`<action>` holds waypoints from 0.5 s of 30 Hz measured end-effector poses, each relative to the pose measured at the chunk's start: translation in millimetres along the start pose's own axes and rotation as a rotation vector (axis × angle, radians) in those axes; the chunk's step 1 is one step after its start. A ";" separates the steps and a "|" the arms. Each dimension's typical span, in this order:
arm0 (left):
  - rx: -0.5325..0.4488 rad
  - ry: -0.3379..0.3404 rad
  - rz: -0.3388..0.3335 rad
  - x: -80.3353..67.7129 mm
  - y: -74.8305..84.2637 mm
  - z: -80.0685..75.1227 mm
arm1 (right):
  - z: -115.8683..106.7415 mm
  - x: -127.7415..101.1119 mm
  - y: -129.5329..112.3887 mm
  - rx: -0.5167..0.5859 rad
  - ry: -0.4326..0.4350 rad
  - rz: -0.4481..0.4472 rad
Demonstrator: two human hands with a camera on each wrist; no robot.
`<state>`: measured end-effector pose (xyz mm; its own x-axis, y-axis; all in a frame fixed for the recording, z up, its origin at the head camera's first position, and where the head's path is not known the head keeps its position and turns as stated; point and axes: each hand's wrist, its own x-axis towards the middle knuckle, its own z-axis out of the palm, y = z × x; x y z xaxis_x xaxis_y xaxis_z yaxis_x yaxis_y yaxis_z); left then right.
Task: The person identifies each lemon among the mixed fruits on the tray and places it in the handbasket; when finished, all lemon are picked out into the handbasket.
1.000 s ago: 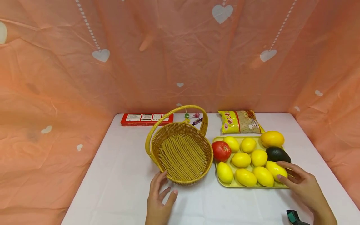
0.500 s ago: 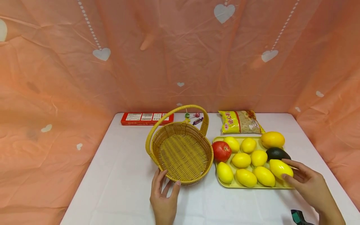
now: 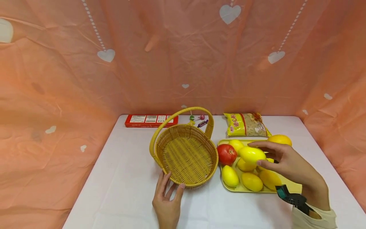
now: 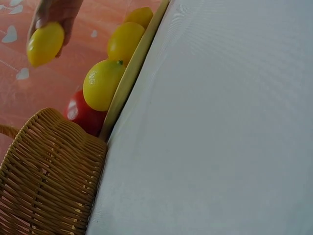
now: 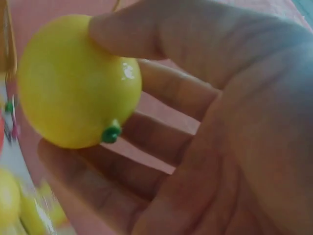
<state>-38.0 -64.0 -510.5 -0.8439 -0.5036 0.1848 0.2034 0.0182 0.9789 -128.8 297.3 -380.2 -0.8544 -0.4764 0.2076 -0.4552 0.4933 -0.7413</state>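
Note:
My right hand (image 3: pixel 288 162) holds a glossy yellow lemon (image 3: pixel 253 155) between thumb and fingers, raised above the tray (image 3: pixel 237 190). The right wrist view shows this lemon (image 5: pixel 73 83) close up, with a green stem nub. Beneath it, several more lemons (image 3: pixel 252 182) lie on the tray; some are partly hidden by the hand. A red pomegranate-like fruit (image 3: pixel 227 154) sits at the tray's left edge, against the wicker basket (image 3: pixel 187 156). My left hand (image 3: pixel 168 203) touches the basket's near rim with fingertips and thumb. The left wrist view shows the basket's side (image 4: pixel 54 176) but not that hand.
An orange-yellow fruit (image 3: pixel 280 139) sits at the tray's back right. Behind stand a yellow food packet (image 3: pixel 247 124), a red box (image 3: pixel 143 121) and a few small sweets (image 3: pixel 202 123). The basket's tall handle (image 3: pixel 183 111) arches over it. Orange cloth surrounds the white table.
My right hand has lifted the lemon from the tray's right front and carried it left, over the other lemons. The left thumb has come up to the basket's rim.

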 end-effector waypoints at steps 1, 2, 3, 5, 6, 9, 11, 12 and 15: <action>0.001 0.003 0.000 -0.1 -0.3 0.2 | 3.9 7.4 -2.3 0.012 -0.025 -0.011; 0.000 0.005 0.001 -0.3 -0.7 0.3 | 8.5 14.4 -3.9 0.027 -0.049 -0.023; 0.002 0.008 0.003 -0.4 -1.1 0.3 | 13.8 21.5 -5.2 0.054 -0.078 -0.032; 0.001 0.009 0.003 -0.5 -1.6 0.0 | 26.3 34.7 -6.9 0.116 -0.141 -0.043; -0.001 0.009 0.000 -0.5 -1.7 -0.1 | 33.3 41.2 -7.3 0.155 -0.172 -0.054; 0.003 0.010 0.002 0.1 -2.2 -0.9 | 55.8 59.3 -10.1 0.250 -0.262 -0.072; 0.005 0.010 0.003 0.4 -2.3 -1.1 | 71.3 69.1 -10.9 0.285 -0.300 -0.098; 0.011 0.009 0.006 0.4 -2.7 -1.2 | 78.9 73.7 -11.5 0.295 -0.316 -0.105; 0.019 0.009 0.017 0.4 -3.8 -1.0 | 99.8 84.9 -13.5 0.288 -0.358 -0.115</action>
<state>-38.7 -65.2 -514.2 -0.8357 -0.5111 0.2010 0.2083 0.0437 0.9771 -170.2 177.5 -416.2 -0.6392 -0.7621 0.1031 -0.4108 0.2250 -0.8835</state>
